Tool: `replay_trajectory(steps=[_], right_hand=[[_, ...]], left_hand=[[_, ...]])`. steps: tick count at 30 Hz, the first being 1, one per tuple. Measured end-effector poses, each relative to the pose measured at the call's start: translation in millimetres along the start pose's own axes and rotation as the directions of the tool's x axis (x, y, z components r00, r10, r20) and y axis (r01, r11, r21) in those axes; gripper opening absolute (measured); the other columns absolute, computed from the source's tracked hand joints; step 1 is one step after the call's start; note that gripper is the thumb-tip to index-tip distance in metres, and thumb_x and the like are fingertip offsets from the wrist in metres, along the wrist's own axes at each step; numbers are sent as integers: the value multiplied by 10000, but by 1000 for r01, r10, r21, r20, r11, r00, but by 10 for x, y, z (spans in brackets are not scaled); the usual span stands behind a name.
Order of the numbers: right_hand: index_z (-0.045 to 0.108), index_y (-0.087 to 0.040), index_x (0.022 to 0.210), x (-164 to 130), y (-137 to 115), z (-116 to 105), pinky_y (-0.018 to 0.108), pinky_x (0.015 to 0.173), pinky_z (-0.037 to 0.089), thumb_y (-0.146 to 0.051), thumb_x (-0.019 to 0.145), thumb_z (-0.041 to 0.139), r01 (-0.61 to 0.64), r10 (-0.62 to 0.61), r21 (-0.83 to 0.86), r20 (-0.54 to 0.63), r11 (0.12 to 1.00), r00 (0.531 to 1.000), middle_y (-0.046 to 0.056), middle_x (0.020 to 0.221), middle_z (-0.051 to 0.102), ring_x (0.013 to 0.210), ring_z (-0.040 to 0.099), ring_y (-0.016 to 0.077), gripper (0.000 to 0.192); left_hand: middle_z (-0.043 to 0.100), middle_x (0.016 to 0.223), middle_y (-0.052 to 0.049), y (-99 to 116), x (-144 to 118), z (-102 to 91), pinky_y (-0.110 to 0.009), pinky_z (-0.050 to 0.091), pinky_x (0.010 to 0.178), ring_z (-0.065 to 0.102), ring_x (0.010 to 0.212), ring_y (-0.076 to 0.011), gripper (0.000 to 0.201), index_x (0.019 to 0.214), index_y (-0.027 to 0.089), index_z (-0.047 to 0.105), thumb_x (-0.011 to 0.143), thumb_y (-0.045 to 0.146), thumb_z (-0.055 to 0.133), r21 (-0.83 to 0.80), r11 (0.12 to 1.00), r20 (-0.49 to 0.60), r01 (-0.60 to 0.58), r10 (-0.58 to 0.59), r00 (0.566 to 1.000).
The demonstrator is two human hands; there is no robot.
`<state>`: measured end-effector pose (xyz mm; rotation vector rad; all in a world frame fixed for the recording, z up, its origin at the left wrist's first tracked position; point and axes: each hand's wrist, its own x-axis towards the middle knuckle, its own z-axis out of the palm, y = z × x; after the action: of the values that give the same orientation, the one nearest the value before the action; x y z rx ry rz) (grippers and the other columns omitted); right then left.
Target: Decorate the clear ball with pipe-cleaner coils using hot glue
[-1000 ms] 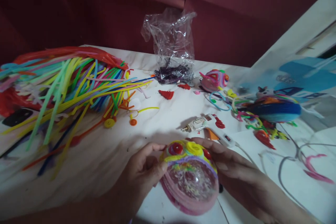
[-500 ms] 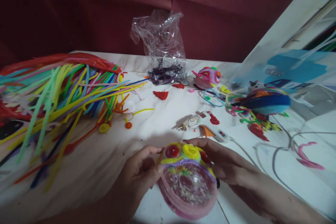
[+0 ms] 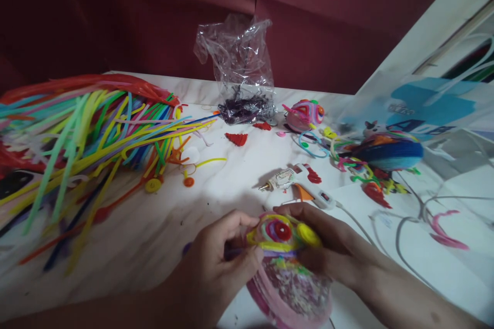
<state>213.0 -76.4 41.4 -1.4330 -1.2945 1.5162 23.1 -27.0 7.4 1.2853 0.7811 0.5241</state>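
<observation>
Between my hands is a round craft ornament (image 3: 293, 295) with a clear, bubble-like front and a pink pipe-cleaner rim. On its top sit a red-centred coil (image 3: 280, 231) and a yellow coil (image 3: 307, 235), like eyes. My left hand (image 3: 231, 252) pinches the ornament's left side between thumb and fingers. On the right side my right hand (image 3: 328, 252) grips it, its fingertips partly hidden and blurred. A glue gun (image 3: 287, 177) lies just beyond my hands, nozzle pointing left.
Pipe cleaners (image 3: 88, 128) in a red bag spread over the left. A clear plastic bag (image 3: 243, 77) of dark pieces stands at the back. Red fan-shaped pieces (image 3: 236, 139), a pink ornament (image 3: 304, 114) and a blue ornament (image 3: 391, 153) lie beyond. A white cable (image 3: 403, 236) loops at right.
The ornament has turned in my hands, and its red-centred eye has swung to the right. Both hands have shifted their hold on it.
</observation>
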Motion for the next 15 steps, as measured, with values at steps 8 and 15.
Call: replay_trajectory(steps=[8, 15], right_hand=[[543, -219, 1066, -35, -43, 2, 217, 619, 465, -360, 787, 556, -9, 9, -50, 12, 999, 1000, 26, 852, 561, 764, 532, 173, 313], [571, -180, 1003, -2, -76, 44, 231, 621, 477, -377, 750, 582, -34, 33, -38, -23, 999, 999, 37, 828, 571, 755, 550, 181, 321]], left_hand=[[648, 850, 14, -5, -25, 34, -224, 446, 663, 592, 798, -139, 168, 982, 197, 569, 824, 179, 516, 97, 995, -24, -29, 31, 999], [616, 818, 5, -34, -20, 31, -241, 426, 660, 577, 810, -153, 144, 960, 190, 562, 836, 184, 489, 90, 995, 2, -53, 53, 999]])
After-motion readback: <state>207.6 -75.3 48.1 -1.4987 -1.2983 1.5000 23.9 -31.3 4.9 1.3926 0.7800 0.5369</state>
